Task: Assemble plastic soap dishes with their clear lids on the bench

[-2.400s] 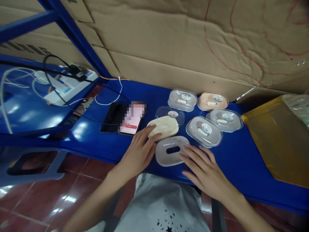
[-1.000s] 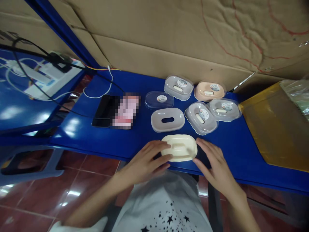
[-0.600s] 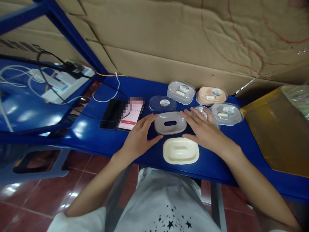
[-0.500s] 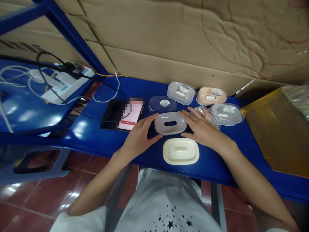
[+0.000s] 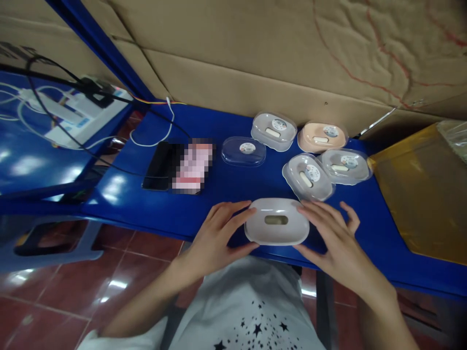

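A pale grey oval soap dish tray with a slot in its middle is gripped at both ends by my hands. My left hand has its thumb and fingers around the left end. Around the right end are the thumb and fingers of my right hand, some of its fingers spread away. Through the slot shows a bit of the cream base; the rest of that base is hidden under the tray. Whether the two parts are fully seated I cannot tell. Behind lies a clear lid with a round label.
Several lidded soap dishes stand at the back: a grey one, a peach one and two more pale grey ones. Left are two phones on the blue table. A yellow-brown taped box sits right.
My hands have brought the grey tray toward me, from behind the cream base to over it. The base, fully visible before, is now mostly covered. The view has shifted slightly.
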### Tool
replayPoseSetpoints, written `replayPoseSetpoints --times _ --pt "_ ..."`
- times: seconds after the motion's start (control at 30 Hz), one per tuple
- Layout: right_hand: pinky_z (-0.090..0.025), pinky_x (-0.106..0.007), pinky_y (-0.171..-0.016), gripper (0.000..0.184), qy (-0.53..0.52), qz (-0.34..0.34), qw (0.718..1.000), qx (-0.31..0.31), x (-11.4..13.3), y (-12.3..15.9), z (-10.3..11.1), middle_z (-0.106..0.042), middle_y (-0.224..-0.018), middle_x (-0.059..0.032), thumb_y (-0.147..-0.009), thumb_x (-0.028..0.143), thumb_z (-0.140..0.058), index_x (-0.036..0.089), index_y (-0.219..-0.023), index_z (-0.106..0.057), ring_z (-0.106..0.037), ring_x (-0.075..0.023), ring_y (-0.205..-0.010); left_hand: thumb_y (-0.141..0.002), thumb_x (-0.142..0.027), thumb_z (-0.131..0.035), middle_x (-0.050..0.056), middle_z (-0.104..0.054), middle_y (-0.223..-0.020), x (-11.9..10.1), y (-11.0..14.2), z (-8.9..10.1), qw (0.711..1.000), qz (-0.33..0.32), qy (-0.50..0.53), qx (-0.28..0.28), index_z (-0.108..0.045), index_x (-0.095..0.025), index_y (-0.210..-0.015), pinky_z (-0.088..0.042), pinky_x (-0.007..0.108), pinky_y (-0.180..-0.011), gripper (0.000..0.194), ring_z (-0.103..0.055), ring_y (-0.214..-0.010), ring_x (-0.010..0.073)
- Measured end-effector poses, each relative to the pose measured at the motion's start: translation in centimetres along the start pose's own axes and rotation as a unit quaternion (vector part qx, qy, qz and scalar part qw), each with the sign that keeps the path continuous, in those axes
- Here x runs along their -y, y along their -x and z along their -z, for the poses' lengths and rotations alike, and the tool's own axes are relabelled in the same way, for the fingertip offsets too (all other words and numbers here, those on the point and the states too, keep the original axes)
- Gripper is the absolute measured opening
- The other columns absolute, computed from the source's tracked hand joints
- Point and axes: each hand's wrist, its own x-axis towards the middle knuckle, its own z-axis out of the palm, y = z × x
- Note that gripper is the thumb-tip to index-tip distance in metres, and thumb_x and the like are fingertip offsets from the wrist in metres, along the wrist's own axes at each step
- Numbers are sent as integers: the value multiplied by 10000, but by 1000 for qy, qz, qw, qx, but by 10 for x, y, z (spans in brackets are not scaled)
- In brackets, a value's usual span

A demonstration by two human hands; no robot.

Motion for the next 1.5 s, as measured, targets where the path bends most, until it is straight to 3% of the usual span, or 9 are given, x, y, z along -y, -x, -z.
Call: replayPoseSetpoints --times 0.17,0.37,0.53,0.7,0.9,1.03,1.2,1.4,1.5 --pt "-167 -697 -1299 676 -18 -17 999 23 0 16 -25 -563 -1654 -92 -1055 477 -657 372 -1663 -381 -534 -356 -1506 -1002 -386 -779 146 -667 -1469 2 10 -7 1000 11 -8 27 -452 -289 -1603 -508 575 -1137 691 -667 -1316 330" --pt "-169 -693 -1307 646 -31 -8 999 11 1 16 -37 -483 -1716 -105 -1080 415 -619 363 -1674 -370 -502 -345 -1541 -1002 -352 -782 144 -637 -1511 3 14 -10 998 23 -30 56 -472 -298 -1599 -493 580 -1160 675 -648 -1340 335" --pt "-232 -682 -1291 708 -50 -10 999 4 2 21 -44 -411 -1756 -136 -1080 450 -627 352 -1703 -307 -446 -358 -1582 -1012 -458 -764 162 -606 -1531 7 9 1 997 19 -26 74 -439 -273 -1620 -532 558 -1140 714 -622 -1369 344" --pt "-362 -670 -1224 783 -92 -43 993 -56 -4 28 -48 -415 -1740 -163 -1035 514 -681 337 -1703 -313 -449 -405 -1566 -1107 -316 -577 143 -556 -1584 28 -44 28 997 21 -75 30 -385 -285 -1660 -476 524 -1232 586 -546 -1487 308" --pt "-404 -667 -1199 730 -97 -63 989 -91 -4 28 -50 -471 -1691 -157 -1047 458 -671 356 -1689 -339 -499 -410 -1519 -978 -286 -743 208 -292 -1774 80 -129 34 970 65 -181 151 -324 -231 -1703 -298 661 -1294 839 -282 -1647 456" --pt "-420 -638 -1195 695 -97 -65 989 -90 -3 28 -50 -471 -1684 -153 -1055 447 -666 349 -1673 -362 -495 -392 -1516 -864 -262 -831 207 -395 -1715 102 -159 35 953 94 -185 221 -341 -215 -1680 -299 651 -1282 954 -343 -1613 462" --pt "-429 -629 -1187 701 -108 -56 988 -90 -4 28 -48 -455 -1692 -155 -1053 458 -665 341 -1674 -361 -497 -391 -1506 -865 -276 -769 137 -603 -1479 93 -154 41 965 82 -157 194 -515 -239 -1519 -430 581 -1196 703 -566 -1422 386" --pt "-425 -615 -1195 710 -118 -53 988 -83 -6 27 -48 -435 -1708 -144 -1051 445 -669 343 -1680 -357 -475 -385 -1522 -842 -344 -834 180 -397 -1691 100 -138 34 961 103 -134 219 -370 -250 -1659 -323 610 -1282 943 -374 -1591 419" --pt "-424 -616 -1196 705 -124 -52 988 -82 -5 26 -49 -426 -1714 -141 -1061 436 -659 346 -1686 -347 -467 -381 -1528 -865 -335 -802 171 -533 -1576 103 -142 33 964 94 -129 212 -431 -212 -1621 -380 578 -1251 851 -492 -1497 401"
